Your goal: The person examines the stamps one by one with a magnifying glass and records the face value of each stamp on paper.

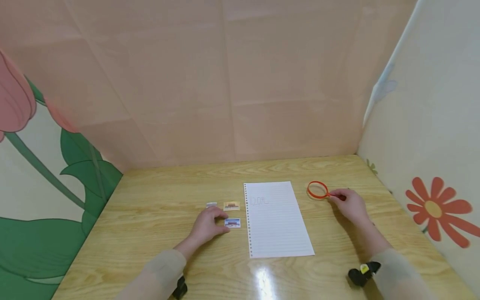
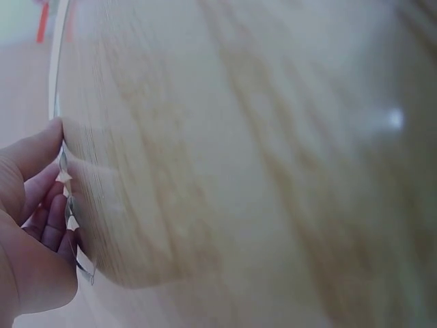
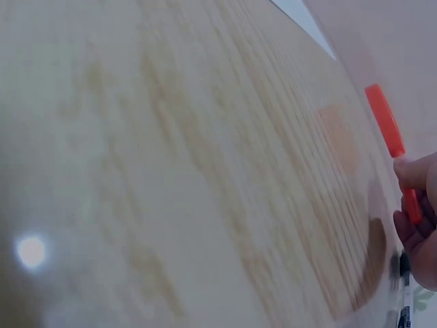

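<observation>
To the right of the lined sheet (image 1: 279,229) on the worktop (image 1: 157,200), the red magnifier (image 3: 387,124), probably light and stiff, suits holding by its handle (image 3: 411,203), pinched by the fingers of the right hand (image 1: 350,204), while those of the left hand (image 1: 209,223) stand apart beside a blue card (image 1: 233,223).

The lined sheet (image 1: 279,229) is bearing a short row of faint handwriting (image 1: 259,201) near its upper left; the leading characters are appearing rounded, but the strokes are proving too pale for a certain reading. The blue-and-white card (image 1: 232,223) and the yellow card (image 1: 231,206) are carrying small prints; any lettering on either is falling below legible size. The third card (image 1: 211,204) is lying partly covered, its print likewise illegible. No brand or number is reading clearly.
</observation>
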